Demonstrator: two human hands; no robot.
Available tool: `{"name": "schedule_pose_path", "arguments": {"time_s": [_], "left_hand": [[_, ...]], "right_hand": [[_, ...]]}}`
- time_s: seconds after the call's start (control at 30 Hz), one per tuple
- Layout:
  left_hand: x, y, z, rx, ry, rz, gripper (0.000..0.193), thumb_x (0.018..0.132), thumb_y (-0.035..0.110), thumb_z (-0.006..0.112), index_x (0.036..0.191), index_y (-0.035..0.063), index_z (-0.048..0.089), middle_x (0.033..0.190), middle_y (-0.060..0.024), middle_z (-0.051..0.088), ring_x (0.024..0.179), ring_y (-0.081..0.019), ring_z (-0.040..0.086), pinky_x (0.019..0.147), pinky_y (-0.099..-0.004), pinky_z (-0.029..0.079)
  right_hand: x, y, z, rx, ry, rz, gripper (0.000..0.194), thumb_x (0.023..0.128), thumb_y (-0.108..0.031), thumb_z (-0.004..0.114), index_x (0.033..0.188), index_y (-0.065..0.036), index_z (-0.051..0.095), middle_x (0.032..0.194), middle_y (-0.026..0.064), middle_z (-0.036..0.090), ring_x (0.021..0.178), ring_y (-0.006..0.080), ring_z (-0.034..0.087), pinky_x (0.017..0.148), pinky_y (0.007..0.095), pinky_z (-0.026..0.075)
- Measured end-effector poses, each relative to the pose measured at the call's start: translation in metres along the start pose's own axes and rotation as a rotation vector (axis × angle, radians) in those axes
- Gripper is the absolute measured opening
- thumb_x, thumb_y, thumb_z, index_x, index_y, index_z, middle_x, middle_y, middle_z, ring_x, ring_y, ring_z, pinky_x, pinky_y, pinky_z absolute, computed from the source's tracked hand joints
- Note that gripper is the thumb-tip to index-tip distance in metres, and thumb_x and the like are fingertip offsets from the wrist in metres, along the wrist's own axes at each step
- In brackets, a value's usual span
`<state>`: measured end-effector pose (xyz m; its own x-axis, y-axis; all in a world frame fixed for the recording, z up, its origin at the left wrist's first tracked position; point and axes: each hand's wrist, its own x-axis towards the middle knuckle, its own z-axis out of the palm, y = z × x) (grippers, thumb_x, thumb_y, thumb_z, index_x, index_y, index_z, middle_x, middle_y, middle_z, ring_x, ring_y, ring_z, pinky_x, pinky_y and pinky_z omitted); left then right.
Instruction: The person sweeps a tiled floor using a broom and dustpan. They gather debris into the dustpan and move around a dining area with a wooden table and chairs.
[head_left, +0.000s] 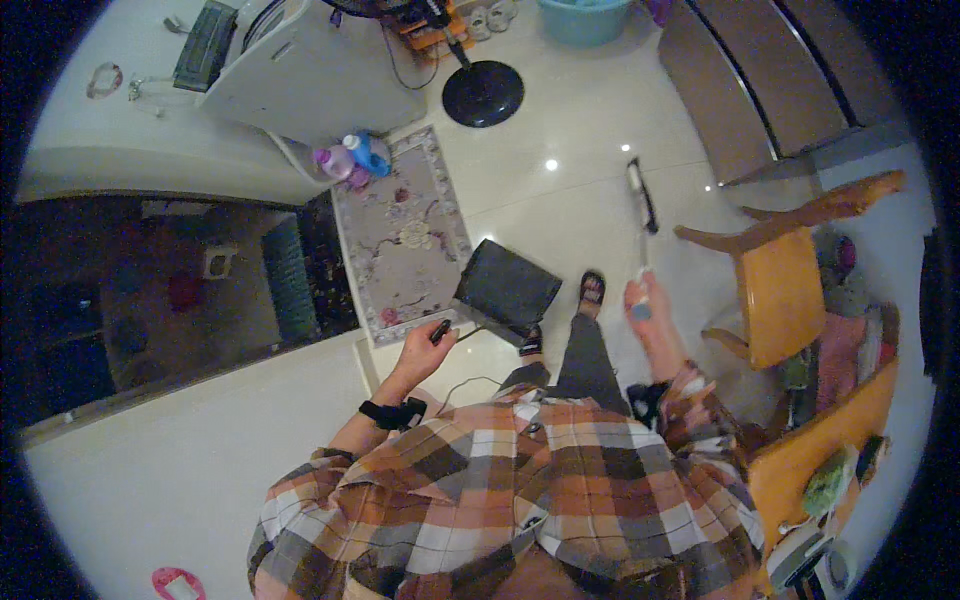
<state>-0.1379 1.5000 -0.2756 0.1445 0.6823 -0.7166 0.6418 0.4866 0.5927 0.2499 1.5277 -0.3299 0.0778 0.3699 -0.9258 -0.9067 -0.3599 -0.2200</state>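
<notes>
In my left hand (425, 351) is the black handle of a dustpan (508, 286), its dark pan hanging just above or on the floor in front of my feet; I cannot tell which. My right hand (649, 319) is closed on the light handle of a long tool that looks like a broom or brush. The dark-and-white head (643, 195) of this tool points away from me over the pale tiles.
A floral mat (409, 232) lies left of the dustpan, with detergent bottles (352, 157) at its far corner. Ahead stand a fan's round black base (483, 93) and a teal basin (585, 19). A wooden chair (784, 289) and an orange tabletop (825, 457) are at the right.
</notes>
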Motion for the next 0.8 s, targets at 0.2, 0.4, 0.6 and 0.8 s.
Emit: {"name": "schedule_pose_path", "arguments": {"time_s": [0.2,0.4,0.6,0.8], "left_hand": [[0.016,0.014,-0.013,-0.103,0.233,-0.201,0.03,0.082,0.027,0.06,0.075,-0.002,0.054,0.059,0.0002,0.046,0.056,-0.0092,0.039,0.05,-0.0263,0.035],[0.017,0.051,-0.031,-0.112,0.351,-0.28,0.029,0.083,0.026,0.059,0.073,-0.0008,0.052,0.057,0.0016,0.042,0.055,-0.008,0.036,0.048,-0.0258,0.032],[0.058,0.036,-0.06,-0.11,0.394,-0.2,0.028,0.083,0.025,0.058,0.074,-0.0005,0.053,0.057,0.0003,0.045,0.056,-0.0084,0.038,0.049,-0.0262,0.035],[0.08,0.018,-0.071,-0.032,0.316,-0.235,0.028,0.083,0.023,0.059,0.079,-0.0037,0.057,0.058,-0.0005,0.048,0.056,-0.0075,0.041,0.05,-0.0248,0.037]], "right_hand": [[0.159,-0.068,0.084,-0.187,0.076,0.028,0.017,0.089,-0.026,0.048,0.095,-0.014,0.038,0.062,0.0049,0.045,0.049,0.0141,0.045,0.041,0.0264,0.04],[0.195,-0.042,0.121,-0.567,-0.088,0.054,0.038,0.09,-0.019,0.041,0.122,-0.027,0.021,0.059,0.0043,0.04,0.046,0.0157,0.042,0.04,0.0312,0.04],[0.163,-0.025,0.08,-0.942,-0.214,0.239,0.056,0.09,-0.018,0.042,0.137,-0.03,0.015,0.057,0.0045,0.043,0.043,0.0148,0.043,0.039,0.0299,0.042],[0.154,-0.067,-0.02,-1.947,-0.194,-0.187,0.059,0.087,-0.021,0.046,0.138,-0.03,0.019,0.083,0.0193,0.062,0.059,0.0245,0.059,0.051,0.0357,0.047]]}}
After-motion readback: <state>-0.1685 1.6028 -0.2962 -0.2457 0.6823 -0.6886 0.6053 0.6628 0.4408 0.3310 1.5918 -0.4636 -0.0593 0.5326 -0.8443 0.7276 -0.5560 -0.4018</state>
